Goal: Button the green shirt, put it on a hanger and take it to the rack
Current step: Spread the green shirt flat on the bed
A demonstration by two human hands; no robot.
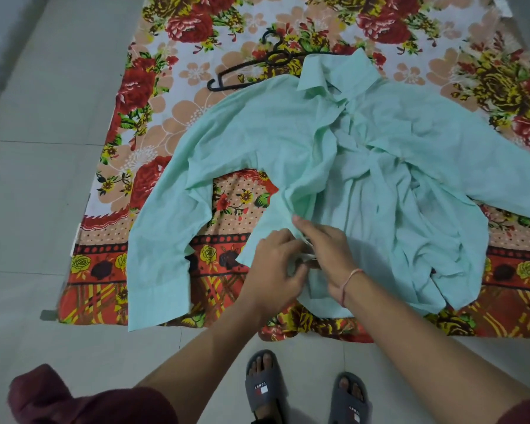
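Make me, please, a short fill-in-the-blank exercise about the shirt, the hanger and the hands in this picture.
1. The green shirt lies on a flowered sheet, with a ____ hanger by its collar.
2. The left hand and right hand both hold the ____ at its lower front.
3. A thin pink band circles the ____ wrist.

Missing words: black; shirt; right.

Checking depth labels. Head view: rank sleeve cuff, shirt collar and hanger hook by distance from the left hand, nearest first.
1. sleeve cuff, just left of the left hand
2. shirt collar, farther up, slightly right
3. hanger hook, beyond the collar
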